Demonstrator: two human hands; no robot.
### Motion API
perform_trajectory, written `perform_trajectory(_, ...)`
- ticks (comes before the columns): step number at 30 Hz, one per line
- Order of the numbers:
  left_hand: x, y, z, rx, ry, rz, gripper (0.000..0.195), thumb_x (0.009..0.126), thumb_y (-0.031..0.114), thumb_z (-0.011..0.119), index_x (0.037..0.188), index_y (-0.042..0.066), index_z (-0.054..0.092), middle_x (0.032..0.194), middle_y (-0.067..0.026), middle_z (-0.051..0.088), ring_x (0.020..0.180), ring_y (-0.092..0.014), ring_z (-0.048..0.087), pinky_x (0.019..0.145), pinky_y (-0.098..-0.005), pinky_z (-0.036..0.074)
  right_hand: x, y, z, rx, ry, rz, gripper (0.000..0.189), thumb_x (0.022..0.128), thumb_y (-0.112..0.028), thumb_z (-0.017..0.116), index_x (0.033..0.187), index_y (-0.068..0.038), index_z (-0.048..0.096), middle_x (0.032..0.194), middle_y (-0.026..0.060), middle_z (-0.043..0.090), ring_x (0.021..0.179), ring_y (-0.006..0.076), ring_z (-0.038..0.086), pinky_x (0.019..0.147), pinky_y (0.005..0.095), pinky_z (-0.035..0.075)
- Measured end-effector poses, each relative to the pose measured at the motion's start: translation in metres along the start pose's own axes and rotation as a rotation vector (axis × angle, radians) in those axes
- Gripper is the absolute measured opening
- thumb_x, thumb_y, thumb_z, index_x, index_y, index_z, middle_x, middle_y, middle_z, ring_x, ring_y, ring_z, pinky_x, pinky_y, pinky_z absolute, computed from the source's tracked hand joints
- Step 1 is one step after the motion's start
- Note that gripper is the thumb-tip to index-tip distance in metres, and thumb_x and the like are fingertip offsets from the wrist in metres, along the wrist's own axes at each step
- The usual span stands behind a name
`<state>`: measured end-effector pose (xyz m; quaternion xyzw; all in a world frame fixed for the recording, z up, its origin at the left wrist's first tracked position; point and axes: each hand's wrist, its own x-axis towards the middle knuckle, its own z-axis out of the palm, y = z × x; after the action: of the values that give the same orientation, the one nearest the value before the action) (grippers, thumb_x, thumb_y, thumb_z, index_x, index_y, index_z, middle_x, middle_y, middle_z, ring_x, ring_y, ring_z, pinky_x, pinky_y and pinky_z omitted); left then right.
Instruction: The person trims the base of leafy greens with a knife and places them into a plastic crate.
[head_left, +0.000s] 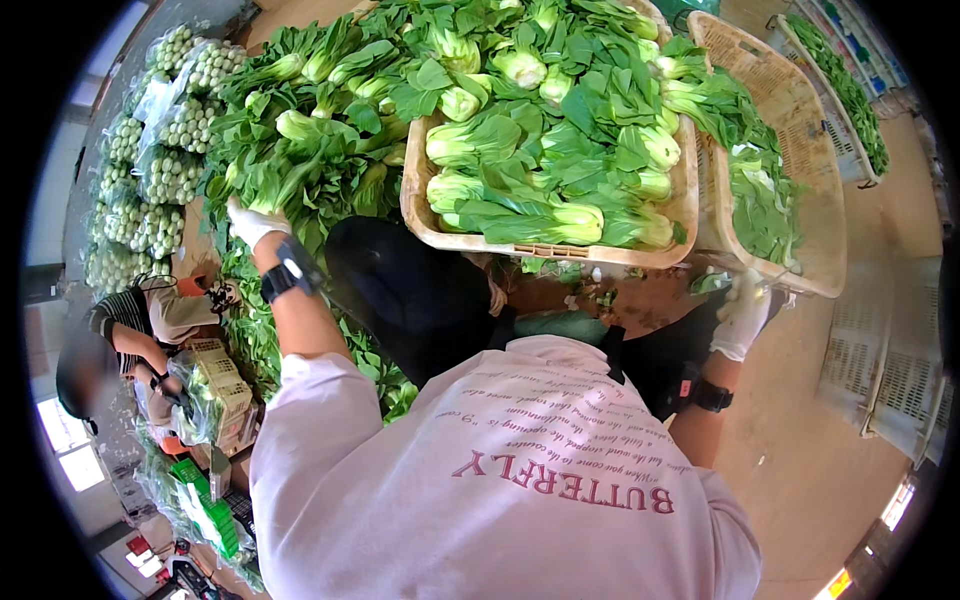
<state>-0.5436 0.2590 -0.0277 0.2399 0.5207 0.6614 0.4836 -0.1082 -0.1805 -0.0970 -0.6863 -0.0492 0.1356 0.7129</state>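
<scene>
My left hand (255, 223), in a white glove, is on the base of a bok choy head (274, 191) at the near edge of a large leafy pile (330, 82). White-gloved too, my right hand (739, 311) is by the near rim of a plastic crate (832, 277) with loose leaves (761, 202) in it; its fingers are blurred and what they hold is unclear. Between the hands, a tan plastic crate (480, 244) is heaped with bok choy (551, 214), bases mostly facing outward.
Bagged greens (165, 142) are stacked at the far left. A person (135, 330) sits at the left beside stacked crates (225, 382). Another crate of greens (840, 90) stands at the upper right, grey crates (862, 360) at the right. Leaf scraps (592, 281) litter the floor.
</scene>
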Motion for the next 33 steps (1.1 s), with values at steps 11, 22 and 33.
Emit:
perform_trajectory(11,-0.088,-0.145,0.08,2.192,-1.401,0.64,0.072,0.063,0.029,0.073,0.13,0.024,0.047,0.119,-0.0035,0.06,0.111,-0.022,0.057,0.094,-0.0525,0.034,-0.037,0.002,0.047,-0.147,-0.236,0.113,0.015,0.09,-0.022,0.06,0.098,-0.009,0.058,0.068,-0.0028,0.056,0.048,0.001,0.041,0.036,0.0157,0.027)
perform_trajectory(22,-0.133,-0.026,0.039,0.58,-1.159,-0.081,0.06,0.062,0.004,0.078,0.116,0.001,0.051,0.111,-0.0064,0.055,0.103,-0.015,0.053,0.091,-0.0283,0.044,-0.058,-0.008,0.046,-0.058,-0.302,0.269,0.016,0.091,-0.019,0.055,0.102,-0.008,0.055,0.068,-0.0032,0.053,0.047,0.0004,0.038,0.036,0.0143,0.026)
perform_trajectory(33,-0.287,-0.021,0.1,0.294,-1.455,0.21,0.128,0.053,0.033,0.09,0.146,0.0,0.008,0.125,-0.0155,0.048,0.113,-0.024,0.05,0.098,-0.0367,0.04,-0.074,-0.054,0.129,-0.093,-0.79,-0.374,0.064,0.061,-0.017,0.087,0.111,-0.002,0.052,0.099,0.0029,0.059,0.083,0.0081,0.052,0.075,0.0242,0.045)
